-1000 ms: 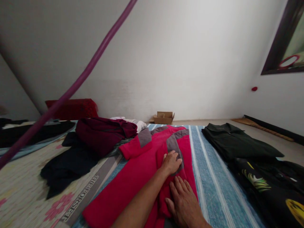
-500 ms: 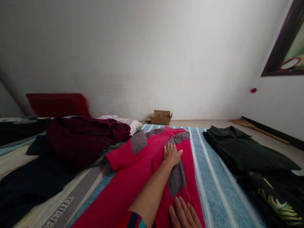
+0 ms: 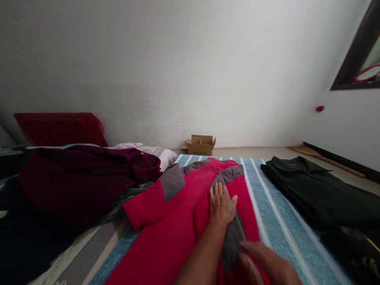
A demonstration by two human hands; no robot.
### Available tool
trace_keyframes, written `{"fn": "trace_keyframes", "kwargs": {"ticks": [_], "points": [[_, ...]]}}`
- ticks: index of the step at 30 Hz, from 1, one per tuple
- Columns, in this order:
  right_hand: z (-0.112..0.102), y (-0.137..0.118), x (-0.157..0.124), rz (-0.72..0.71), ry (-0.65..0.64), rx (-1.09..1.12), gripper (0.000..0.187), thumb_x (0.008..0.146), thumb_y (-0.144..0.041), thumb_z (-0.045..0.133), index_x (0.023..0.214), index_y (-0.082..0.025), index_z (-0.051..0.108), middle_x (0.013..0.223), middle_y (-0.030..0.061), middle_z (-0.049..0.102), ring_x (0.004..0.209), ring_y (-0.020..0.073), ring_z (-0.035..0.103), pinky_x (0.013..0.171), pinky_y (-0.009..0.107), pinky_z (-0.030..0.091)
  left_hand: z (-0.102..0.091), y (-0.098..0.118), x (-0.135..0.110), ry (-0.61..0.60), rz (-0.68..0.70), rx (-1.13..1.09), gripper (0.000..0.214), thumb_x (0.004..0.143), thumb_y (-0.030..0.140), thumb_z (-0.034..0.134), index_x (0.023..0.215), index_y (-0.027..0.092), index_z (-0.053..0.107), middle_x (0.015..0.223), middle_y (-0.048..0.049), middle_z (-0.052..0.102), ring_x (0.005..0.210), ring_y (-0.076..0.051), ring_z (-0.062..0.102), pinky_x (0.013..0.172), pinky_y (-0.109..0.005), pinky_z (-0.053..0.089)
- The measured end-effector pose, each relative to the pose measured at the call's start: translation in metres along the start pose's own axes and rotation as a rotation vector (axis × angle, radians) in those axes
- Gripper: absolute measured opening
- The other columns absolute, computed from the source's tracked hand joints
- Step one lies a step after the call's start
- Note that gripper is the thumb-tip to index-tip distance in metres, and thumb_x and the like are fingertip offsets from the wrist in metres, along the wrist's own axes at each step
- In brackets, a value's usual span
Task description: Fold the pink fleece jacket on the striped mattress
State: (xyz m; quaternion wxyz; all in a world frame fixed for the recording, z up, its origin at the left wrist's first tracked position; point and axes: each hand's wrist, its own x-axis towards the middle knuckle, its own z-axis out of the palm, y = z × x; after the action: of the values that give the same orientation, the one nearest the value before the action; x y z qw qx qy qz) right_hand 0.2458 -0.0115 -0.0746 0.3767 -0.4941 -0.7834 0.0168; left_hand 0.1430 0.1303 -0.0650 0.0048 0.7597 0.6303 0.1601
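A bright pink jacket with grey shoulder and sleeve panels is spread out, its collar end away from me. One sleeve sticks out to the left. The other sleeve lies folded back along the jacket's right side. My left hand rests flat on that folded sleeve near the shoulder, fingers stretched out. My right hand is at the lower right, by the grey panel and the jacket's right edge. Its fingers are bent and smeared by motion, so whether they grip the cloth is unclear.
Beneath the jacket is a blue striped sheet. Maroon clothing is heaped on the left. Folded dark green clothing lies on the right. A small cardboard box and a red covered block stand by the wall.
My right hand has gone from lying flat on the lower sleeve to bent fingers at the jacket's right edge. My left hand stays on the sleeve; the view has shifted slightly.
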Motion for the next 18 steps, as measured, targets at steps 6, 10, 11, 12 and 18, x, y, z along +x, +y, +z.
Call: {"fn": "trace_keyframes", "kwargs": {"ticks": [6,10,11,12,18], "points": [[0.003,0.047,0.163,0.274,-0.243,-0.196,0.031,0.089,-0.021,0.038,0.088,-0.018,0.069,0.079,0.0071,0.07,0.075,0.017,0.065,0.068,0.022,0.044,0.0,-0.001,-0.001,-0.048,-0.003,-0.032,0.059,0.091,0.044,0.026,0.136,0.008,0.038,0.145,-0.0151,0.033,0.137,-0.026,0.021,0.112,-0.044,0.013],[0.048,0.086,0.22,0.294,-0.278,-0.221,0.032,0.086,-0.016,0.043,0.107,-0.019,0.067,0.101,0.0096,0.069,0.096,0.0208,0.062,0.078,0.026,0.044,0.007,-0.002,0.0,-0.007,-0.013,-0.042,0.067,0.091,0.051,0.021,0.136,0.005,0.039,0.145,-0.0168,0.032,0.137,-0.028,0.02,0.113,-0.045,0.013],[0.057,0.093,0.226,0.302,-0.289,-0.227,0.034,0.085,-0.015,0.044,0.111,-0.02,0.065,0.105,0.0099,0.068,0.1,0.0214,0.061,0.08,0.027,0.044,0.008,-0.002,0.001,0.002,-0.014,-0.043,0.067,0.091,0.051,0.021,0.136,0.004,0.039,0.145,-0.0171,0.032,0.137,-0.028,0.02,0.113,-0.045,0.013],[0.064,0.099,0.23,0.308,-0.303,-0.233,0.035,0.084,-0.013,0.045,0.113,-0.02,0.064,0.108,0.01,0.067,0.102,0.0219,0.061,0.082,0.028,0.044,0.01,-0.002,0.001,0.011,-0.013,-0.045,0.067,0.091,0.05,0.022,0.136,0.003,0.038,0.145,-0.0172,0.032,0.137,-0.028,0.021,0.113,-0.044,0.013],[0.082,0.118,0.241,0.289,-0.406,-0.228,0.034,0.085,-0.009,0.045,0.11,-0.021,0.066,0.107,0.0052,0.067,0.106,0.02,0.058,0.085,0.025,0.042,0.008,0.0,0.001,0.014,-0.01,-0.061,0.065,0.091,0.05,0.026,0.134,0.003,0.04,0.144,-0.0174,0.035,0.137,-0.027,0.022,0.113,-0.045,0.013]]}}
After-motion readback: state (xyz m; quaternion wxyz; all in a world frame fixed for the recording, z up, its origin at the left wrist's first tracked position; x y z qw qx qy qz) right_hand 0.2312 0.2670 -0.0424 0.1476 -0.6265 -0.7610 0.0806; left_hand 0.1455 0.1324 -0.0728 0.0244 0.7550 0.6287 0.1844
